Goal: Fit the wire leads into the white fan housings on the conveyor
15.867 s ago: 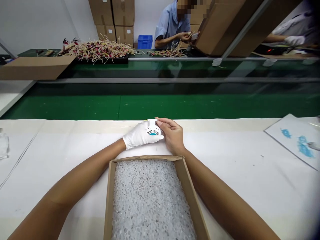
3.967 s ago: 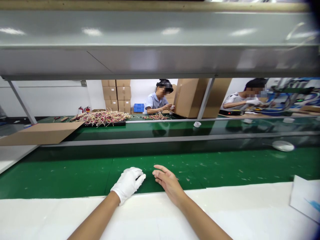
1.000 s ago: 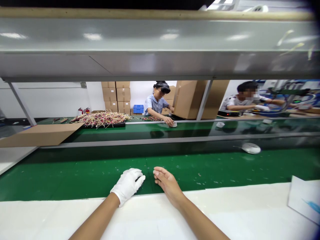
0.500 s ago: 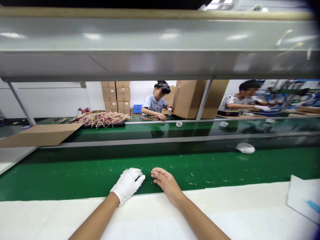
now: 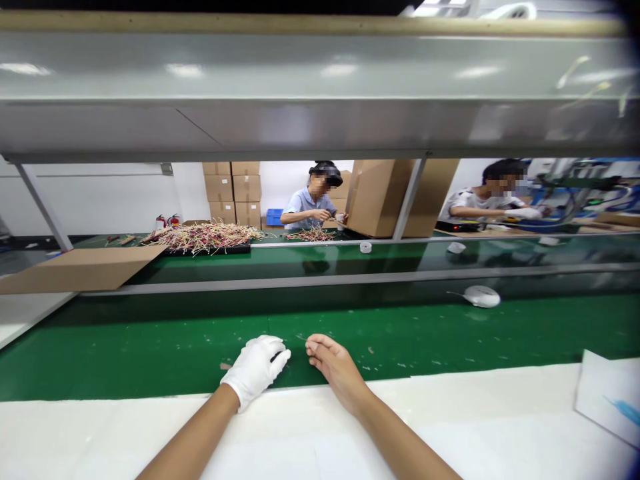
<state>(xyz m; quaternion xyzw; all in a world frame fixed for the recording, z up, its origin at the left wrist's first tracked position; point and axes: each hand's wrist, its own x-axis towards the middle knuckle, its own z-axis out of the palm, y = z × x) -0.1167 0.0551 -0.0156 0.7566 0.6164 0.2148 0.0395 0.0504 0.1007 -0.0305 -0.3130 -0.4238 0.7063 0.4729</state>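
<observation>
My left hand (image 5: 257, 368), in a white glove, hovers or rests at the near edge of the green conveyor belt (image 5: 165, 353); I cannot tell whether it touches. Its thumb stands apart from the bent fingers, and nothing shows between them. To its right is my bare right hand (image 5: 334, 365), loosely curved, fingertips pointing left toward the glove. A gap of belt separates the two hands. No object is visible in the right hand, though its palm side is partly hidden. A white roll (image 5: 481, 297) with a loose tail lies farther right on the belt.
A white work surface (image 5: 320, 433) runs along the front, with a sheet (image 5: 607, 393) at right. Cardboard (image 5: 80, 268) juts in at left. Beyond a rail, small white rolls (image 5: 365, 247) sit on a second belt. Two co-workers sit behind; wires (image 5: 205, 237) are heaped there.
The white roll on the near belt has shifted left, while the small rolls on the far belt have shifted right. My right fingers have drawn slightly closer together. A co-worker's hand has risen from the wires.
</observation>
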